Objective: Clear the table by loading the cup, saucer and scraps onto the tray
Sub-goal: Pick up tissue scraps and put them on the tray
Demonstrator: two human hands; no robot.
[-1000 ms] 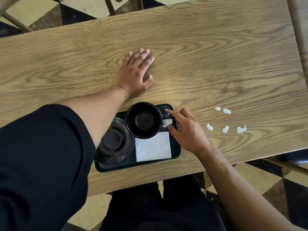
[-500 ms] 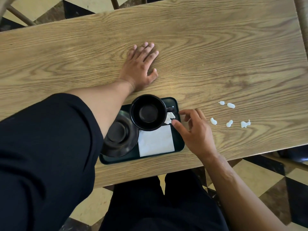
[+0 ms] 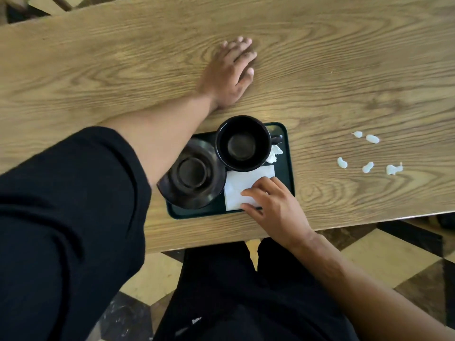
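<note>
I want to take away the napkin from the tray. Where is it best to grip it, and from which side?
Pinch the napkin at its near right corner, coming from the right. The cup overlaps its far edge and the saucer crowds its left, while the right hand already rests on that corner.

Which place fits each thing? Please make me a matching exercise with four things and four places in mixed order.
Things:
1. black cup
2. white paper napkin
3. loose white scraps
4. left hand

Places:
A. flat on the bare wooden table, beyond the tray
B. on the table, right of the tray
C. under the right hand's fingers
D. upright on the tray, beside the saucer

Pairs: 1-D, 2-C, 3-B, 4-A
</note>
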